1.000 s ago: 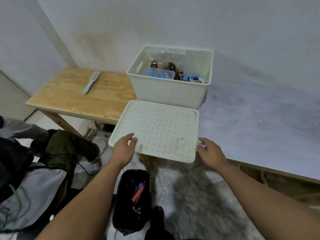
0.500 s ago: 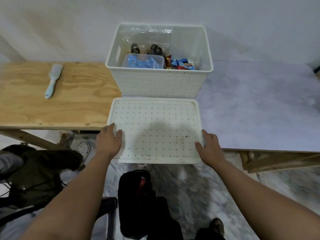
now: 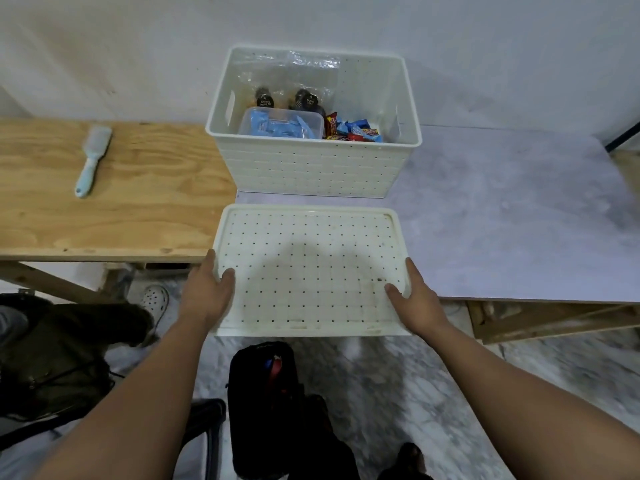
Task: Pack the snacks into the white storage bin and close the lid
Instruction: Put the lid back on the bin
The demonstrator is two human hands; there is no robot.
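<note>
Both hands on the lid (image 3: 311, 271) right now. Left hand (image 3: 207, 292) clamped on the near-left edge, thumb lying on top of the dotted surface, fingers tucked out of sight under the rim. Right hand (image 3: 412, 299) mirroring that on the near-right edge, thumb on top, fingers wrapped down the side. So, lid pinched from both sides, sitting flat between the two hands, near edge sticking out past the table front and over the floor. Can't tell whether the far edge is resting on the tabletop or already lifted a hair.

White storage bin (image 3: 315, 168) straight ahead, just beyond the lid's far edge, open on top, backed up near the wall. Standing at the seam where the plywood table (image 3: 114, 209) meets the grey tabletop (image 3: 502, 220). Inside: a clear container (image 3: 280, 124) of blue packets on the left, two dark-capped bottles (image 3: 284, 100) behind it in crinkly clear plastic, and a heap of colourful snack wrappers (image 3: 353, 131) on the right.

Off to the left on the plywood, a light blue brush (image 3: 91, 161), well apart from everything else. Down below, a black bag (image 3: 266, 403) on the marble floor between the forearms, dark clothing or bags (image 3: 59, 351) piled at the left, and a white clog (image 3: 156, 299) under the table.
</note>
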